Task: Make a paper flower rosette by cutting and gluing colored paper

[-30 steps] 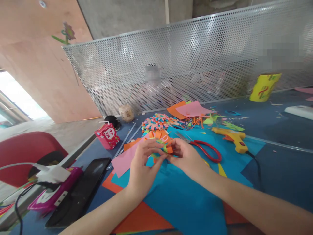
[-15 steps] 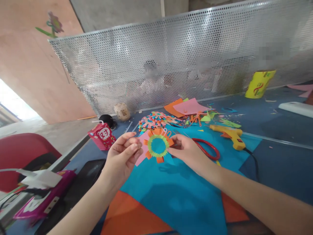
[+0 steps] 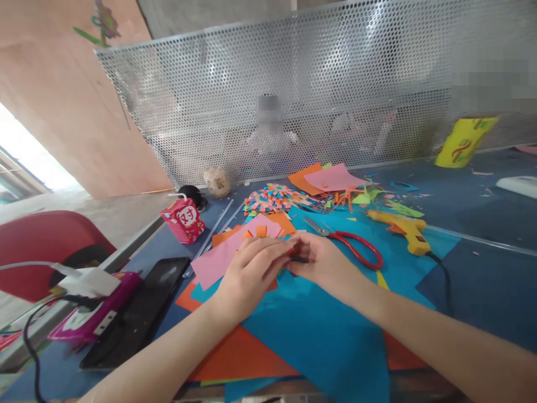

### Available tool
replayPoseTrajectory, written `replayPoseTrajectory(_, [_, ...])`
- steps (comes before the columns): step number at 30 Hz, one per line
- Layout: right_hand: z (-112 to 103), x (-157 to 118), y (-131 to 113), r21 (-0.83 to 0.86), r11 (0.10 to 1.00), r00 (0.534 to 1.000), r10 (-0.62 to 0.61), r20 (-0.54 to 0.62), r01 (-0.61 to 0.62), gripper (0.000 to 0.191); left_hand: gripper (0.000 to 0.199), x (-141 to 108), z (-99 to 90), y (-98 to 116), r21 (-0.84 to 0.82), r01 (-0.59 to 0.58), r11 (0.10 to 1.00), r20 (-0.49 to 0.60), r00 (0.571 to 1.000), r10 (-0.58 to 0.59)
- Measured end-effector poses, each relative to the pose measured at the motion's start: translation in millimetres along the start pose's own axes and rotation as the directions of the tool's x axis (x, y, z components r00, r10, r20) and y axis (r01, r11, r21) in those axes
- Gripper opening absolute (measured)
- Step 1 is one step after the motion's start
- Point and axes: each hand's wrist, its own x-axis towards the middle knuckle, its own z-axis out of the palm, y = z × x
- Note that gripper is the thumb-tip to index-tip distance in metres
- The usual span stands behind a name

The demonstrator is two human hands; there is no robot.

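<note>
Both hands meet over layered coloured paper in the middle of the table. My left hand (image 3: 251, 268) lies across a paper flower (image 3: 261, 230), fingers closed over it and hiding most of its ring. Only orange petal loops show above the knuckles. At the flower's right side, my right hand (image 3: 321, 260) pinches the edge between thumb and fingers. Beneath them are a blue sheet (image 3: 319, 330) and a pink sheet (image 3: 222, 257). Red-handled scissors (image 3: 358, 246) rest just right of my right hand. Several finished-looking paper flowers (image 3: 268, 198) are heaped behind.
A yellow glue gun (image 3: 405, 229) with a black cord lies at right. On the left are a red drink carton (image 3: 183, 222), a dark phone-like slab (image 3: 138, 313) and a purple power strip (image 3: 100, 316). A perforated metal screen (image 3: 210, 106) stands behind; people sit beyond it.
My left hand has moved right and turned over, from beside the flower to covering it. The flower's ring, visible before, is now mostly hidden. The view has shifted slightly.
</note>
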Motion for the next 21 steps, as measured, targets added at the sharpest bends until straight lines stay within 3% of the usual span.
replayPoseTrajectory(9, [2,-3,2,-0.218,0.961,0.983,-0.180,-0.023,0.171,0.022,0.039,0,4.2,3,0.070,-0.106,0.992,0.060,0.993,0.102])
replayPoseTrajectory(13, [5,-5,0,-0.278,0.941,0.978,-0.206,-0.021,0.192,0.023,0.038,-2,4.8,4,0.057,-0.127,0.990,0.053,0.991,0.124])
replayPoseTrajectory(18, [5,-4,2,-0.238,0.960,0.988,-0.155,-0.014,0.147,0.020,0.038,6,-12.0,8,0.086,-0.175,0.981,-0.071,0.981,0.181])
replayPoseTrajectory(21, [4,-2,5,-0.186,0.975,0.991,-0.127,-0.029,0.120,0.019,0.032,19,-32.9,12,0.202,-0.093,0.975,-0.188,0.973,0.132])
